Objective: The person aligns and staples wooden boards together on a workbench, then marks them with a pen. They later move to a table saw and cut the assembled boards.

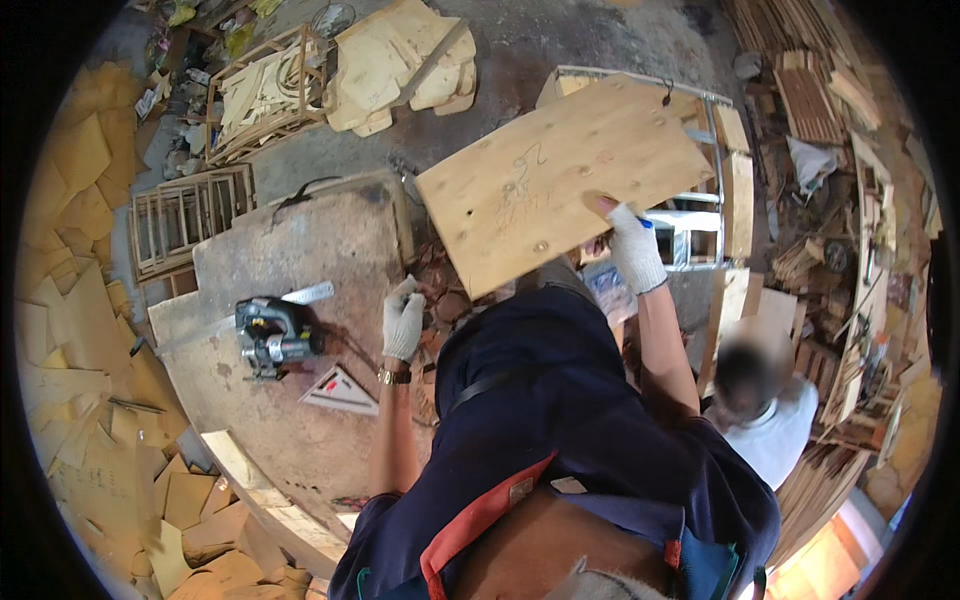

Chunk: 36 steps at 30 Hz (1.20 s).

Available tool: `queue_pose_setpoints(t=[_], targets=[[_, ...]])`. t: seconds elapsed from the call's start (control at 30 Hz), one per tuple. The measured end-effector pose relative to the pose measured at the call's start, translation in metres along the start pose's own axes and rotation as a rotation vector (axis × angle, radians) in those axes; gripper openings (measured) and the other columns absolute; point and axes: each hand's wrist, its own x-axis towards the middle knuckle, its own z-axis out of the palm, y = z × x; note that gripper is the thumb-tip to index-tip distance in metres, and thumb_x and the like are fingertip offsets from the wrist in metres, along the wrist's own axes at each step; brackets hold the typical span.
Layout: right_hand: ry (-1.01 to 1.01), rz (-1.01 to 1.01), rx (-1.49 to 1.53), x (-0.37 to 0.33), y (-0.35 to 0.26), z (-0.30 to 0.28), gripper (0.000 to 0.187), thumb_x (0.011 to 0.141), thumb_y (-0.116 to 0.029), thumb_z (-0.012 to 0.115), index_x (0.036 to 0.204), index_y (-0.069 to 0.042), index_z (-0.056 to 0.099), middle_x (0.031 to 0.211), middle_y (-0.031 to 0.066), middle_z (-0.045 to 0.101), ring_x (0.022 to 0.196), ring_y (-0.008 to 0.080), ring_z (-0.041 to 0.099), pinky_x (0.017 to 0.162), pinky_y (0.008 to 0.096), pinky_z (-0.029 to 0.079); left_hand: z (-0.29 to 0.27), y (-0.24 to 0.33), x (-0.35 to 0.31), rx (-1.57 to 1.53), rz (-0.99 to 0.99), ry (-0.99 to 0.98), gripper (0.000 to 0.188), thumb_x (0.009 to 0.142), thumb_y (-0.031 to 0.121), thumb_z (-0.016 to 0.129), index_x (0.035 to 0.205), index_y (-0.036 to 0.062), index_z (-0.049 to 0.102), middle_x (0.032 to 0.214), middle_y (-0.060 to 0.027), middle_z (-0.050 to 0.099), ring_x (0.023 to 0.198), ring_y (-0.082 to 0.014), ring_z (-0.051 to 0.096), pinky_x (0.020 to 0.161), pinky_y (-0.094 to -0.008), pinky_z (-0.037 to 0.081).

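The person's right hand (637,250) grips one board (550,185) by its near edge, thumb on top, the board spreading ahead and left of those fingers, while one saw (277,342), one ruler (310,293) and one square (342,392) lie left of the left hand (403,320), fingers half curled, any hold unclear.

From the head, my fisheye view looks steeply down past nearby navy cloth clothing (560,370) to a broad brown tabletop (345,235).
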Motion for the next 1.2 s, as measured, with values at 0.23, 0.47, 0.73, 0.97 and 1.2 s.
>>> queue_pose_setpoints(t=[0.23,0.47,0.73,0.97,1.2], targets=[[0.171,-0.479,-1.292,0.180,-0.097,0.014,0.049,0.095,-0.045,0.062,0.084,0.001,0.074,0.076,0.0259,0.068,0.070,0.0421,0.069,0.062,0.0490,0.055,0.093,0.116,0.121,-0.151,0.097,0.179,0.023,0.098,0.007,0.056,0.116,-0.0033,0.065,0.104,-0.0034,0.067,0.091,-0.0098,0.061,0.082,-0.0253,0.049],[-0.201,-0.616,-1.537,0.259,-0.160,0.061,0.030,0.092,-0.036,0.062,0.100,-0.007,0.069,0.078,0.0181,0.069,0.073,0.0370,0.069,0.064,0.0483,0.054,0.157,0.247,0.214,-0.591,0.131,0.108,0.061,0.105,0.047,0.053,0.145,0.0011,0.047,0.121,-0.0106,0.068,0.103,-0.0161,0.067,0.084,-0.0314,0.054],[-0.764,-1.159,-1.414,0.303,-0.157,0.126,0.030,0.084,-0.014,0.064,0.114,-0.015,0.066,0.096,0.0082,0.071,0.086,0.0291,0.067,0.071,0.0442,0.055,0.114,0.271,0.233,-0.870,0.118,0.349,0.058,0.102,0.053,0.055,0.134,0.0053,0.056,0.119,-0.0078,0.067,0.101,-0.0207,0.066,0.090,-0.0386,0.053],[-0.958,-1.354,-1.348,0.349,-0.152,0.175,0.025,0.085,-0.009,0.062,0.108,-0.015,0.070,0.092,0.0061,0.072,0.080,0.0244,0.068,0.065,0.0385,0.055,0.087,0.235,0.251,-0.969,0.028,0.651,0.021,0.095,0.013,0.053,0.109,0.0006,0.061,0.104,-0.0104,0.065,0.097,-0.0248,0.066,0.087,-0.0409,0.056],[-1.245,-1.171,-1.441,0.406,-0.144,0.271,0.038,0.075,-0.008,0.066,0.112,-0.012,0.067,0.101,0.0118,0.072,0.088,0.0330,0.068,0.073,0.0441,0.056,0.038,0.237,0.291,-0.930,0.009,0.795,0.028,0.098,0.016,0.052,0.120,0.0017,0.058,0.106,-0.0083,0.065,0.096,-0.0198,0.066,0.083,-0.0363,0.057]])
